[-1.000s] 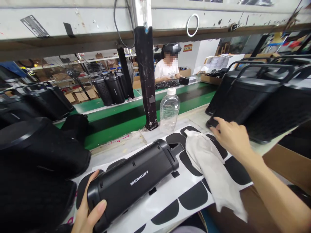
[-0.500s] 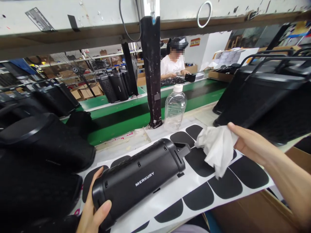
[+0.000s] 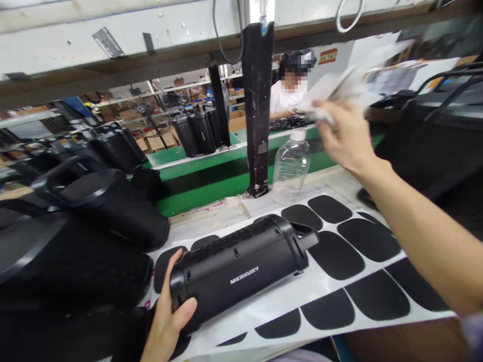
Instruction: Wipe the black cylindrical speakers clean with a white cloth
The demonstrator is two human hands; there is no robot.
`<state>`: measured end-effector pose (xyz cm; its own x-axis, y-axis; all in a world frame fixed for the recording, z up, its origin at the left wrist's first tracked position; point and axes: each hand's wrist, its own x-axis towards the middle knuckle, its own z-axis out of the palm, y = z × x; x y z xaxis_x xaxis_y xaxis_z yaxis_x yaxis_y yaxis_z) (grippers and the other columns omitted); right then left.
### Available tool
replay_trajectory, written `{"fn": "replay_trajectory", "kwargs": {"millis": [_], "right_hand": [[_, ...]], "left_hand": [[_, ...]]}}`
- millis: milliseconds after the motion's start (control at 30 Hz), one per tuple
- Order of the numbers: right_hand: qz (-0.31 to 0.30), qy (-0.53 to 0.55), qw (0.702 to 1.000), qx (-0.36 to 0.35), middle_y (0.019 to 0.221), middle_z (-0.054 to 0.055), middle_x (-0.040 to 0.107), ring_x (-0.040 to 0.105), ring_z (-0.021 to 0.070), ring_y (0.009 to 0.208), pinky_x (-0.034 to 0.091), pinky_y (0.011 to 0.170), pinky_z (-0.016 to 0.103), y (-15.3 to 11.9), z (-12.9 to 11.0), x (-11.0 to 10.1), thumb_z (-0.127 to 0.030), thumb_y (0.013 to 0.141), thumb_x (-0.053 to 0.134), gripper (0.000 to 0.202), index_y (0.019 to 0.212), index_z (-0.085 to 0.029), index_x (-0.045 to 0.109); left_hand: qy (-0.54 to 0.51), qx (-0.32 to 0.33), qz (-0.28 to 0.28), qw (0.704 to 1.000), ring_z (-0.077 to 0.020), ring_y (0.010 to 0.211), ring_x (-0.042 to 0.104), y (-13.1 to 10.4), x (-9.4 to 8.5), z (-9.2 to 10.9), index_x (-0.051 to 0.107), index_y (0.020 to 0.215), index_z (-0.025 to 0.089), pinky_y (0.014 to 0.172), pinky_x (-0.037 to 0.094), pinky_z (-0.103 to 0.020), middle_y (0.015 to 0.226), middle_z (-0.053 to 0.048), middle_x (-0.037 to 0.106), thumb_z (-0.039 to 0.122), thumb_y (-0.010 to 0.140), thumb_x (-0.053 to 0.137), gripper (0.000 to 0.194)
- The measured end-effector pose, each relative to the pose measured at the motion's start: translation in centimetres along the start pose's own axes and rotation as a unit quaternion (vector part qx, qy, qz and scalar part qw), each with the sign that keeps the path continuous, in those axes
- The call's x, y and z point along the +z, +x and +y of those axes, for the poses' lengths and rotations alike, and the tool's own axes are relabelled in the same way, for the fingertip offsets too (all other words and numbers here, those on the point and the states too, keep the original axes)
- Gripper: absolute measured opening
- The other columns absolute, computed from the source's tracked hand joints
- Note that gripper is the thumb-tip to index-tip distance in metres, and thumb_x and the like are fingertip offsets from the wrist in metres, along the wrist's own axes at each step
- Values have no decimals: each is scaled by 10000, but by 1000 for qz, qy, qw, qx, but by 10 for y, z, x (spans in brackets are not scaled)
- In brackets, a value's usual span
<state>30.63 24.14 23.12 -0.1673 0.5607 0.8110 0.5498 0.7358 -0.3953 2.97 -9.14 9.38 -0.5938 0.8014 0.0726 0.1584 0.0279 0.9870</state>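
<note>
A black speaker (image 3: 241,271) marked MERKURY lies on its side on a white sheet (image 3: 279,299) with black rounded pads. My left hand (image 3: 169,311) grips its left end, thumb on the front and a finger over the top. My right hand (image 3: 343,136) is raised above the bench, right of the clear plastic bottle (image 3: 291,168), with its fingers closed on a white cloth (image 3: 332,90). The cloth is blurred by motion. The speaker's handle (image 3: 309,240) points to the right.
Black speakers stand at the left (image 3: 68,266) and right (image 3: 433,141). A dark post (image 3: 258,110) rises behind the sheet, beside the bottle. Beyond is a green conveyor (image 3: 204,181), with a seated person (image 3: 289,95) across it. A shelf edge (image 3: 181,45) crosses the top.
My right hand has risen from over the black pads to above bottle height, carrying the cloth. My left hand still holds the speaker. The whole view has shifted, so things appear further right.
</note>
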Motion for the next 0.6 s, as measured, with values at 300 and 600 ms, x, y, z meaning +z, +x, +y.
{"fn": "replay_trajectory", "kwargs": {"millis": [300,600], "right_hand": [[-133,-56,989,-43,1348,205,573,433,262,1355,283,1071,458,1,-6,32,-167,906,577,331,1206,-29,595],[283,264,875,292,1073,83,687,646,158,1025,445,915,323,-44,53,-21,-144,930,463,200,845,-203,635]], "left_hand": [[-42,-19,-44,998,-280,1398,440,-1,-4,2,331,1471,226,1147,327,-315,1503,-63,488,551,696,724,927],[-31,-25,-36,999,-309,1433,381,-1,-4,3,344,1467,236,1232,146,-375,1490,-62,495,593,674,731,952]]}}
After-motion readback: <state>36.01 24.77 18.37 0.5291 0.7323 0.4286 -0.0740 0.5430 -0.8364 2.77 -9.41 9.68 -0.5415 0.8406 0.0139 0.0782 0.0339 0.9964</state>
